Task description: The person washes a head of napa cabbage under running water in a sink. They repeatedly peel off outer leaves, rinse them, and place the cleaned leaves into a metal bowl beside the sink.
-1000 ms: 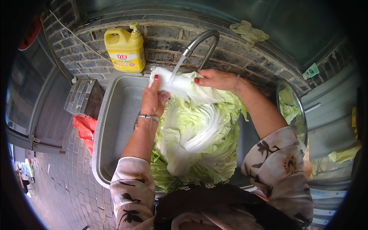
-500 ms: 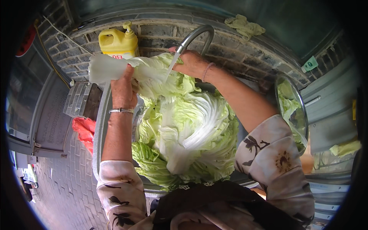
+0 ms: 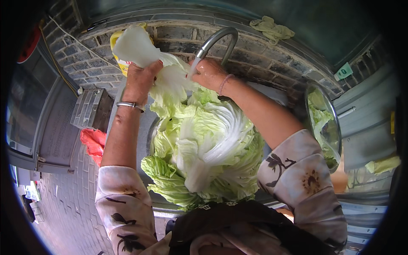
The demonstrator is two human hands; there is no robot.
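A napa cabbage leaf [image 3: 138, 46] is stretched between my two hands, its thick white stalk end tilted up to the left. My left hand [image 3: 142, 83] is closed around the leaf near the stalk. At the leaf's other edge, my right hand [image 3: 209, 73] pinches it under the running faucet [image 3: 219, 37], its fingertips partly hidden. Water [image 3: 194, 66] falls across those fingers. Below both hands a big heap of pale green and white cabbage leaves [image 3: 212, 148] fills a round basin in the grey sink; the leaves cover most of the basin.
Behind the leaf stands a yellow pump jug [image 3: 115, 39], partly covered. A metal bowl [image 3: 338, 127] with more leaves sits at the right. A cloth [image 3: 272, 30] and a pale green tube [image 3: 343, 71] lie on the ledge above the brick wall. A red bag [image 3: 93, 142] is at left.
My left hand has raised the leaf's stalk end, which now tilts upward in front of the yellow jug. My right hand stays by the faucet, turned slightly, with water running over it.
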